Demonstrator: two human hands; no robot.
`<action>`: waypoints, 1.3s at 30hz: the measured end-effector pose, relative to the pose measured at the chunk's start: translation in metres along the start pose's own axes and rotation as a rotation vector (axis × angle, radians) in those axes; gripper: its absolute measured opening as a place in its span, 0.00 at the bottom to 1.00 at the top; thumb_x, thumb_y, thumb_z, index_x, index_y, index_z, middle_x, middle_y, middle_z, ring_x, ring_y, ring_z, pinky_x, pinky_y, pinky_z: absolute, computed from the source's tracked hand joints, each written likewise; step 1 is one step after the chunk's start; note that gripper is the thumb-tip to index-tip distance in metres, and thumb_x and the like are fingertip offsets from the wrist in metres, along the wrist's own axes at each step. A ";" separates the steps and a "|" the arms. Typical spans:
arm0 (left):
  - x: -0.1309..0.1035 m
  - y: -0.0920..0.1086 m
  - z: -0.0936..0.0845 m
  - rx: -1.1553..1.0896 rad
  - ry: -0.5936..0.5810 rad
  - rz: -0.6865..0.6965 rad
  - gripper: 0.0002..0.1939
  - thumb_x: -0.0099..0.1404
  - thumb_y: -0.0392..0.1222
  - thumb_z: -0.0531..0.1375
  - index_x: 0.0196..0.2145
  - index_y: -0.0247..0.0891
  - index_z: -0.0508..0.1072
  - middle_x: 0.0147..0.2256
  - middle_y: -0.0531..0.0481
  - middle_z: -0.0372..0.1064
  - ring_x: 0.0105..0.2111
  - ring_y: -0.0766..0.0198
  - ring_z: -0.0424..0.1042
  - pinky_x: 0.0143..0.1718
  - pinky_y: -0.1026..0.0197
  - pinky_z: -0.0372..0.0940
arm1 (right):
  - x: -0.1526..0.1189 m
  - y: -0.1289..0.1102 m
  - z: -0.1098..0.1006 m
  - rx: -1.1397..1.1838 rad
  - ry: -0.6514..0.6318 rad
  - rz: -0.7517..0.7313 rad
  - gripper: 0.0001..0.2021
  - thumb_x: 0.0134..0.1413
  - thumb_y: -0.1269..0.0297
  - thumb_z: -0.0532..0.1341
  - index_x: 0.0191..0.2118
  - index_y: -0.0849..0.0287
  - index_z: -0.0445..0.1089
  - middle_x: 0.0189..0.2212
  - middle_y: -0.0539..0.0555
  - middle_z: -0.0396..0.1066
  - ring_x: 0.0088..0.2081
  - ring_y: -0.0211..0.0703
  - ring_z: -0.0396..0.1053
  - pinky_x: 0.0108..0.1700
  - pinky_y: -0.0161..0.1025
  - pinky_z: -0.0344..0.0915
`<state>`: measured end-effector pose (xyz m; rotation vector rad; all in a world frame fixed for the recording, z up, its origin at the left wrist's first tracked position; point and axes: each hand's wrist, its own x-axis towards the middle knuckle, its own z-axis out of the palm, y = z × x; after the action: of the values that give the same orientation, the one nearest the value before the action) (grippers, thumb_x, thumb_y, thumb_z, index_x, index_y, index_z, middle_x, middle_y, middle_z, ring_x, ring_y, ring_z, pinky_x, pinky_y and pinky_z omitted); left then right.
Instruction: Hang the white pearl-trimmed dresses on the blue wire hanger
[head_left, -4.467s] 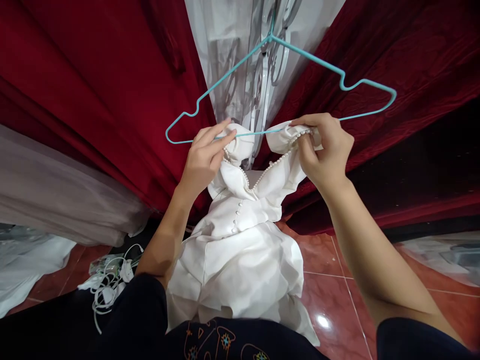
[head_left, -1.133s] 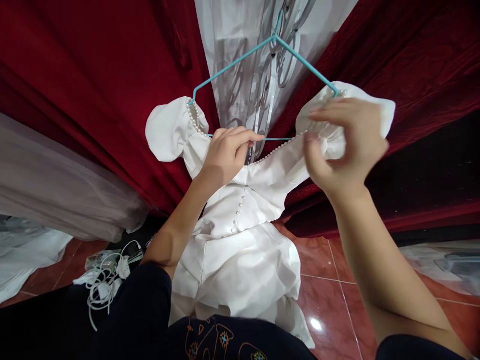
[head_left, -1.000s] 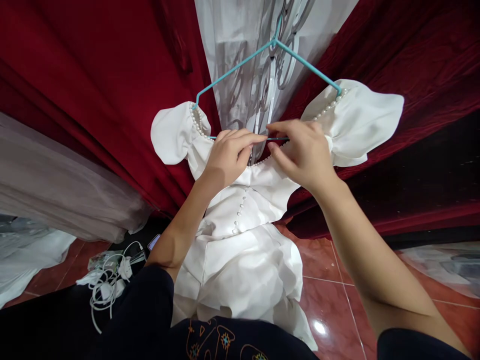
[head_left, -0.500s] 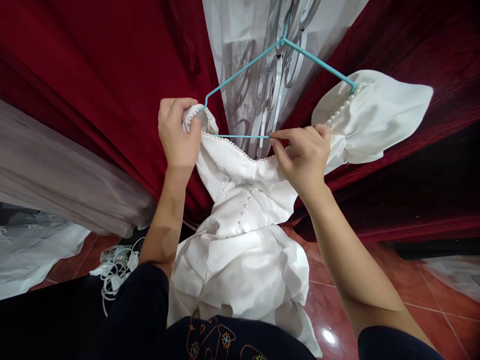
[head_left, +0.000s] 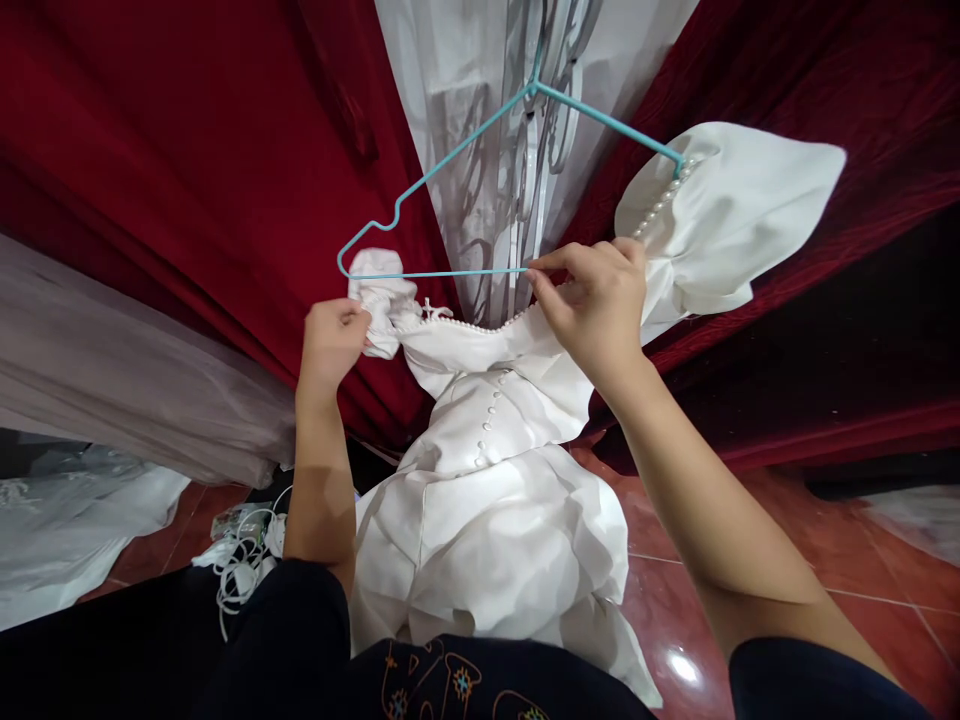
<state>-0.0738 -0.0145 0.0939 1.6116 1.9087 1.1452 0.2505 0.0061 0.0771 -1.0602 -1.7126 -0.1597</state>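
Observation:
A white dress [head_left: 487, 515] with a pearl-edged neckline and a row of buttons hangs in front of me. Its right sleeve [head_left: 757, 215] is still over the right end of a light-blue hanger [head_left: 465, 140]. The left end of the hanger is bare. My left hand [head_left: 334, 340] is closed on the bunched left sleeve [head_left: 381, 290], just below that bare end. Between thumb and fingers, my right hand [head_left: 600, 300] pinches the hanger's lower bar near its middle.
Dark red curtains [head_left: 187, 130] hang on both sides, with white fabric and a metal scroll frame [head_left: 544, 150] between them. Tangled white cables [head_left: 244, 570] lie at lower left. Pale tulle [head_left: 135, 350] hangs at far left above the red tiled floor [head_left: 675, 590].
The left sleeve has come off the hanger's left end. My left hand has moved down with it, while my right hand keeps its pinch on the bar.

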 end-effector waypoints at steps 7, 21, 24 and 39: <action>-0.036 0.048 0.031 0.018 -0.085 0.736 0.11 0.70 0.37 0.57 0.40 0.39 0.81 0.35 0.50 0.76 0.35 0.61 0.74 0.39 0.59 0.67 | -0.005 -0.009 0.002 0.033 0.022 -0.022 0.12 0.72 0.54 0.62 0.39 0.53 0.76 0.31 0.49 0.77 0.33 0.44 0.68 0.52 0.50 0.59; -0.036 0.090 0.068 0.252 -0.046 0.771 0.19 0.72 0.26 0.52 0.50 0.42 0.78 0.44 0.51 0.80 0.45 0.54 0.75 0.54 0.51 0.62 | 0.000 0.015 -0.025 -0.072 0.564 -0.143 0.25 0.66 0.46 0.65 0.61 0.57 0.73 0.56 0.64 0.73 0.62 0.61 0.70 0.64 0.64 0.64; -0.035 0.089 0.062 0.261 -0.040 0.758 0.19 0.72 0.26 0.52 0.47 0.42 0.78 0.42 0.51 0.79 0.45 0.53 0.74 0.57 0.49 0.62 | 0.016 0.036 -0.036 -0.094 0.452 -0.074 0.20 0.65 0.54 0.67 0.56 0.61 0.77 0.50 0.64 0.78 0.54 0.58 0.74 0.58 0.58 0.68; -0.033 0.088 0.064 0.201 -0.065 0.736 0.18 0.71 0.26 0.52 0.46 0.41 0.79 0.41 0.50 0.79 0.45 0.52 0.73 0.58 0.46 0.64 | -0.021 0.063 -0.091 0.086 0.608 0.090 0.08 0.56 0.63 0.69 0.33 0.53 0.68 0.29 0.49 0.61 0.28 0.37 0.60 0.31 0.39 0.58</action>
<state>0.0369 -0.0242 0.1188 2.5455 1.4425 1.1444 0.3601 -0.0198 0.0751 -0.9034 -1.1128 -0.3127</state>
